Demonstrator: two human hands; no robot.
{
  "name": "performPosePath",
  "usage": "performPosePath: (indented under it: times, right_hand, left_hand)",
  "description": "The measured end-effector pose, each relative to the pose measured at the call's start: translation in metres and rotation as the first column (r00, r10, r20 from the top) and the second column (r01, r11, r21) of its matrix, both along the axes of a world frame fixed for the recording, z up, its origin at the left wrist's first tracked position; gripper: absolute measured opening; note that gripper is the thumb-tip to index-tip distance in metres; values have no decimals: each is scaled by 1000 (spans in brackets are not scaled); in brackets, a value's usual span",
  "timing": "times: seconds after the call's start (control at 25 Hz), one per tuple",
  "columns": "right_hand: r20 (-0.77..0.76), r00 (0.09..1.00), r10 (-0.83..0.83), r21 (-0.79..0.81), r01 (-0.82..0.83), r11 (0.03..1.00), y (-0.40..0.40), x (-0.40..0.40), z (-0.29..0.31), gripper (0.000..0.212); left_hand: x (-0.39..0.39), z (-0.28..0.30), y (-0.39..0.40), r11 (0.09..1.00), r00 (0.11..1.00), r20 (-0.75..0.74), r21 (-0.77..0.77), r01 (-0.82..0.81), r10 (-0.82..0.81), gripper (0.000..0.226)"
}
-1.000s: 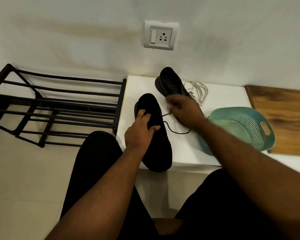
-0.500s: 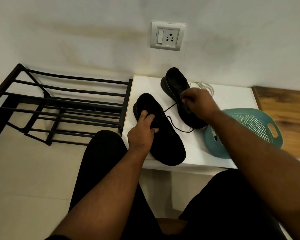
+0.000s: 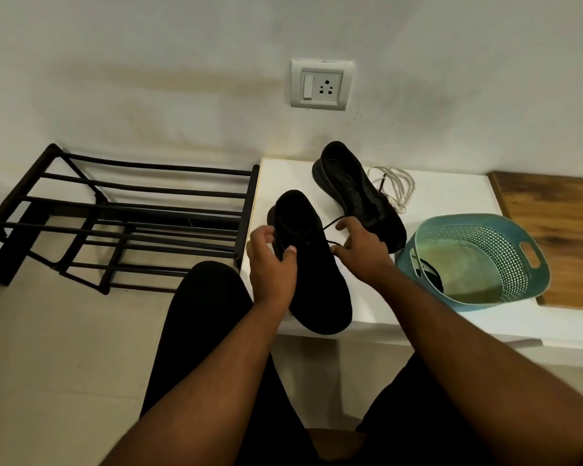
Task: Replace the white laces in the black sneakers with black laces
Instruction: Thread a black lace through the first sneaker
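Two black sneakers sit on a white table. The near sneaker points its toe toward me and overhangs the front edge. My left hand grips its left side near the eyelets. My right hand pinches a black lace that runs from the near sneaker's eyelets. The far sneaker lies behind with bare eyelets. A pile of white laces rests to its right.
A teal perforated basket stands at the table's right, with something dark inside. A wooden board lies further right. A black metal shoe rack stands on the floor at left. A wall socket is above.
My right hand has come back from the far sneaker to the near one, drawing the black lace in. My left hand has shifted on the near sneaker's side.
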State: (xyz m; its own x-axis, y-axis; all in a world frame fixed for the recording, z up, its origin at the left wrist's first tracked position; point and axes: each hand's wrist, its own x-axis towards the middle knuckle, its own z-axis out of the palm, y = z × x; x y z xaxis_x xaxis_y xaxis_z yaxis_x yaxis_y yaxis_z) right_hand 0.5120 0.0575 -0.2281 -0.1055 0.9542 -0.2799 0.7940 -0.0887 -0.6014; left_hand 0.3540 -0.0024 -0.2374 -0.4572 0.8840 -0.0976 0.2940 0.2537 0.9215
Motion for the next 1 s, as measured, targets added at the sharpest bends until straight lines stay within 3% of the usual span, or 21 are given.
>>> performPosePath:
  times: [0.04,0.08,0.12,0.16,0.24,0.28,0.32,0.36,0.4,0.44,0.48,0.52,0.6,0.64,0.68,0.76,0.84,0.88,0.92,0.96,1.0]
  right_hand:
    - [-200,977,-74,-100,55,993,-6,0,11,32]
    - [-469,854,-224,-276,99,956,-15,-2,22,22]
    - [-670,630,-393,-447,79,891,-25,-4,33,12]
    - [-764,396,-509,-538,45,842,-32,-7,41,10]
    - [-814,123,-567,-562,77,824,-39,-7,49,18]
    - [-819,57,-571,-560,138,817,-38,-5,50,20]
    - [-817,48,-574,-555,201,807,-37,-1,49,20]
    - [-812,158,-562,-512,272,815,-38,4,48,20]
    - [-761,387,-520,-389,369,844,-39,12,44,20]
    - [-618,658,-431,-173,421,891,-43,18,41,22]
    - [-456,841,-290,42,346,937,-49,19,39,30]
    - [-335,936,-109,175,175,969,-56,17,37,40]
    - [-248,947,206,157,-170,973,-72,6,33,43]
    - [-252,937,243,138,-213,967,-78,2,32,34]
    - [-280,940,197,154,-159,975,-81,1,33,23]
    - [-430,901,-54,195,151,969,-79,10,35,15]
    - [-565,768,-301,182,473,862,-70,30,38,22]
    - [-572,740,-355,177,533,827,-66,39,41,20]
    - [-516,771,-373,188,527,829,-64,46,42,15]
    - [-372,859,-351,193,442,876,-62,50,40,8]
    - [-146,952,-270,193,295,936,-63,49,39,30]
  left_hand:
    - [0,3,-4,996,996,69,-71,63,-58,33]
    - [2,7,-9,970,965,205,-149,194,-162,26]
    - [5,12,-15,911,887,384,-212,354,-255,28]
    - [8,19,-21,830,774,551,-238,503,-311,36]
    - [12,26,-32,682,609,690,-227,696,-392,50]
    - [11,28,-37,645,596,668,-222,732,-446,50]
    - [9,27,-40,654,633,607,-234,720,-480,44]
    - [4,25,-42,711,707,526,-245,659,-474,36]
    - [-2,23,-41,795,795,434,-242,556,-424,29]
    - [-8,21,-38,873,866,343,-199,445,-363,24]
    - [-13,21,-35,916,901,281,-138,377,-329,21]
    - [-14,23,-34,928,906,261,-82,364,-333,19]
    - [-7,31,-38,902,873,266,-31,431,-408,19]
    - [-5,34,-42,879,854,261,-39,476,-451,20]
    - [-4,36,-45,855,834,256,-51,517,-489,20]
    - [-13,36,-46,826,817,246,-96,555,-521,20]
    - [-25,35,-44,857,850,264,-126,499,-456,20]
    - [-30,34,-42,889,872,285,-118,443,-397,21]
    - [-32,33,-40,919,892,303,-100,381,-337,23]
    - [-32,33,-38,940,904,311,-82,333,-293,25]
    - [-30,34,-35,945,907,312,-73,319,-283,26]
